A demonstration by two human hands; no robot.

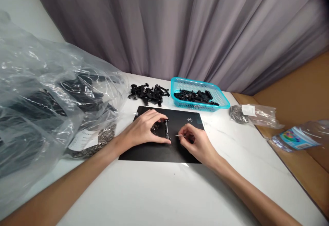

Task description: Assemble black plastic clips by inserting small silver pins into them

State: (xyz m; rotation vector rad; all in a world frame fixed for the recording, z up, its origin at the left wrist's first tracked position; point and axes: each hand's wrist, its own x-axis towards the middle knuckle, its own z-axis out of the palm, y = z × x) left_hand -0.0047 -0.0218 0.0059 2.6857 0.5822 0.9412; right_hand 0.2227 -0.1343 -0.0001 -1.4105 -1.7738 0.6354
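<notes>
Between thumb and fingers, my left hand (145, 128) grips a narrow black plastic part (166, 129) by its two ends, above a black mat (154, 154). A short gap away, my right hand (195, 140) pinches a thin metal pin (179, 135) that points toward the black part without touching it. Small metal pieces (154, 128) lie on the mat, partly hidden behind my left hand. Another little cluster of tiny silvery pieces (189, 119) rests near the mat's far right corner.
Loose black plastic parts (149, 94) are piled beyond the mat, beside a blue basket (223, 103) holding more. Large clear plastic bags (51, 58) and a labelled bag of metal pins (102, 138) stand left. At right are another pin bag (240, 114), a plastic bottle (298, 138) and cardboard (295, 92).
</notes>
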